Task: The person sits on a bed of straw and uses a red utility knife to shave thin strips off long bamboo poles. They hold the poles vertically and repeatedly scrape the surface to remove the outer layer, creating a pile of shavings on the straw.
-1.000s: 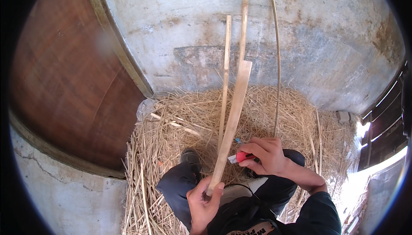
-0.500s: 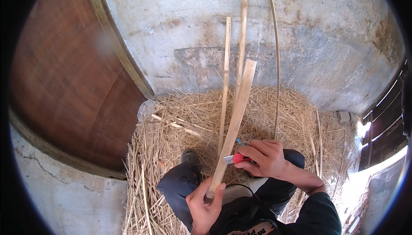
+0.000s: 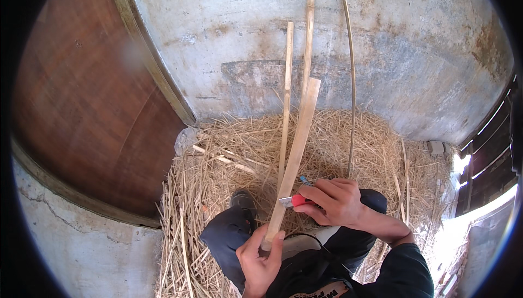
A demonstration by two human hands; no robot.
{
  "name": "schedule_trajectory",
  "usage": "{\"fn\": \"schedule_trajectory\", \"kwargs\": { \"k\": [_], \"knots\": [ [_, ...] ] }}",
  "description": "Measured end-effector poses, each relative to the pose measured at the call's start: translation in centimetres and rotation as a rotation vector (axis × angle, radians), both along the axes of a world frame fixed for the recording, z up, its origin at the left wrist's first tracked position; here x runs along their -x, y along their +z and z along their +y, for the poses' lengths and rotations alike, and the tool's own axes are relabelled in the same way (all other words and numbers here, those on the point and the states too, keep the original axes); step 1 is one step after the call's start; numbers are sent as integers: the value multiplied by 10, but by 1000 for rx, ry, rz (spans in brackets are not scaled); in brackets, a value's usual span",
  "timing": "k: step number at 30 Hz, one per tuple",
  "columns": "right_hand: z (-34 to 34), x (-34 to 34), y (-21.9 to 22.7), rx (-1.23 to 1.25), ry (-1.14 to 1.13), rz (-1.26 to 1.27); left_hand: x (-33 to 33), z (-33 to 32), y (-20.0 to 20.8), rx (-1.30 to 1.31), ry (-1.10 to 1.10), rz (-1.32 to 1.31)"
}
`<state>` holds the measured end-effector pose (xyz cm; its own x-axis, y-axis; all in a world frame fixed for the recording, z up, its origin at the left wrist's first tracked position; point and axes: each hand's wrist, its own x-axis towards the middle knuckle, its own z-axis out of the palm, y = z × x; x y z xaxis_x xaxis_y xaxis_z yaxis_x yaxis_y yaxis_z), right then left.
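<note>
A long flat strip of pale wood, perhaps split bamboo (image 3: 298,148), rises away from me at a slant. My left hand (image 3: 260,257) grips its near end, thumb on the right side and fingers on the left. In my right hand (image 3: 335,203) is a red-handled utility knife (image 3: 298,200), its short metal blade resting against the strip a little above my left hand. The fingers wrap the handle and hide part of it. The strip's far end stands free in front of the wall.
Two pale poles (image 3: 287,85) (image 3: 309,42) and a thin dark stick (image 3: 351,69) lean on the stained concrete wall (image 3: 239,31). Straw (image 3: 376,140) covers the ground around my boot (image 3: 243,200). A brown door panel (image 3: 98,96) is at left, dark slats (image 3: 490,151) at right.
The strip's far end has swung slightly to the left. My right hand and the knife have shifted slightly left with it; my left hand keeps its grip.
</note>
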<state>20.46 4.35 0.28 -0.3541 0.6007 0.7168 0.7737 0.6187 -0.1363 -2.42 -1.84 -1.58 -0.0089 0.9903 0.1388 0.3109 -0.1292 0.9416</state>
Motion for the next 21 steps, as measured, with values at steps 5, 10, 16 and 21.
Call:
{"fn": "schedule_trajectory", "kwargs": {
  "k": [5,10,16,21],
  "knots": [
    [1,1,-3,-18,-17,-3,1,1,-3,-39,-8,2],
    [3,0,-5,-29,-25,-14,2,0,-2,-18,-15,14],
    [3,-3,-6,-33,-48,-38,3,-2,-13,-88,-9,24],
    [9,-4,-6,-62,-37,-15,2,-8,15,43,-18,-78]
  ]
}}
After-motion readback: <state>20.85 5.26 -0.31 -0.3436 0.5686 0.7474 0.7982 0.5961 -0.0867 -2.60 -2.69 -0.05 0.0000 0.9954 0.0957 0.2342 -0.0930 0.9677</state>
